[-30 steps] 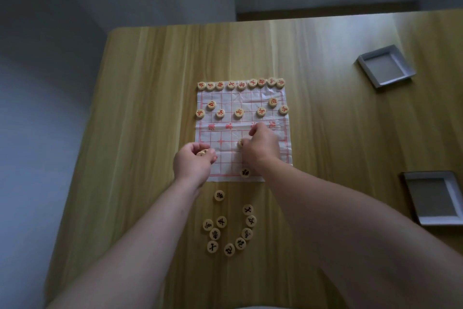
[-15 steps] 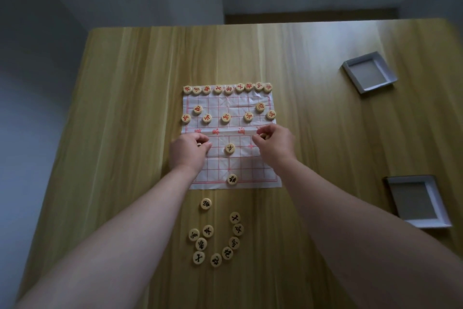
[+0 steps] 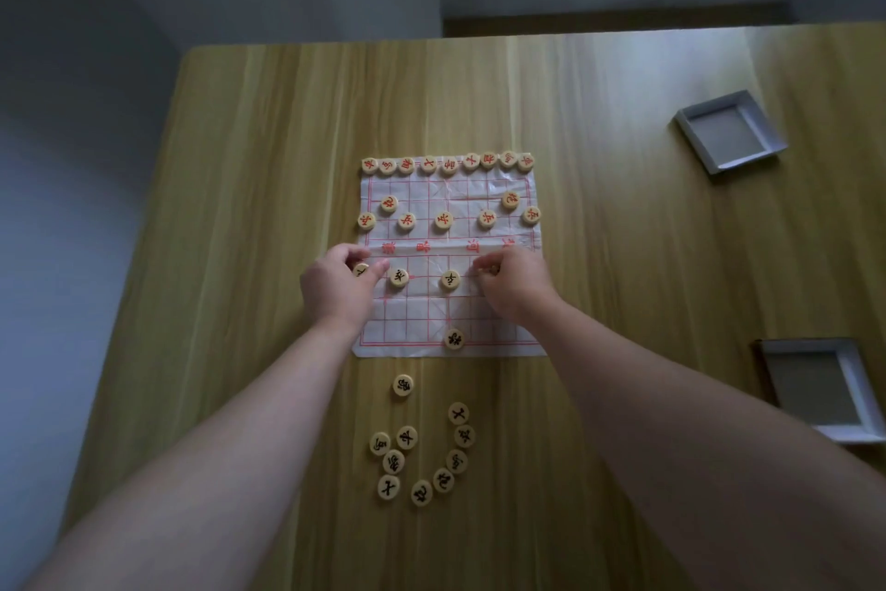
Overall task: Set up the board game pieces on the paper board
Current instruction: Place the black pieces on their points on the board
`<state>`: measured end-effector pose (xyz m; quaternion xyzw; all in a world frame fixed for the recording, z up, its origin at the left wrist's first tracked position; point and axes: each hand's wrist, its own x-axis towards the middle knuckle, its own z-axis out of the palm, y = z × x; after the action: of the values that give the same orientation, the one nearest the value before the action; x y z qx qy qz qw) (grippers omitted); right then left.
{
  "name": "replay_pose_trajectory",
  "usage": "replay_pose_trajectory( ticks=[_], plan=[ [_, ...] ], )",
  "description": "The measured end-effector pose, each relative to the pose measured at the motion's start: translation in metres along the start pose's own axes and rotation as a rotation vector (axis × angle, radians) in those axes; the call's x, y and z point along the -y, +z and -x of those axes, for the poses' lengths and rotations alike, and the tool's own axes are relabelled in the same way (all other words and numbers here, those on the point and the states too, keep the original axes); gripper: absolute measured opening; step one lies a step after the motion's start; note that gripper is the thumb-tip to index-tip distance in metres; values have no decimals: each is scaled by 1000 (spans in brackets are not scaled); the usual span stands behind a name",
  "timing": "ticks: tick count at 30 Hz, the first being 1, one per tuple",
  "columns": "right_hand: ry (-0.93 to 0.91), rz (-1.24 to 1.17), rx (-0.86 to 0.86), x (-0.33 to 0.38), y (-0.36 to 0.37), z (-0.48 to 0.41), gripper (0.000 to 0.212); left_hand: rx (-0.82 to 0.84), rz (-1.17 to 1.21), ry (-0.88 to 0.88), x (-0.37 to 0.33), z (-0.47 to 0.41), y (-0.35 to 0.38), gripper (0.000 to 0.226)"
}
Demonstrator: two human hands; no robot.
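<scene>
Left hand (image 3: 338,286) pinching a round wooden piece (image 3: 360,270) at the left edge of the paper board (image 3: 422,317); right hand (image 3: 513,283) curled over the right side of the same row — grip contents hidden, cannot tell. Two black-marked pieces (image 3: 399,277) already set between the hands, one more on the near edge. Loose pieces (image 3: 422,492) waiting on the counter (image 3: 239,255), just near of the board. Likely light, hard, smooth discs — best pinched by the rim. Thin creased paper, apt to slide if nudged.
</scene>
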<state>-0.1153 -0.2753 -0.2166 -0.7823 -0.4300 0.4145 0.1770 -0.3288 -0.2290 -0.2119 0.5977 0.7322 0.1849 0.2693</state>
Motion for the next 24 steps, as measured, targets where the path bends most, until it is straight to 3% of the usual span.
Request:
replay_pose_trajectory(
  ticks=[8,12,22,24],
  plan=[
    [6,-170,-193,-8,-15,9,33,0,-172,71,12,-2,0,23],
    [32,-70,-234,-24,-21,10,25,62,-162,164,14,-3,1,25],
    [-37,59,-223,-41,-21,18,35,112,-198,224,25,-2,-2,28],
    [-89,188,-201,-42,-22,23,38,111,-212,260,26,-1,-3,25]
  ],
)
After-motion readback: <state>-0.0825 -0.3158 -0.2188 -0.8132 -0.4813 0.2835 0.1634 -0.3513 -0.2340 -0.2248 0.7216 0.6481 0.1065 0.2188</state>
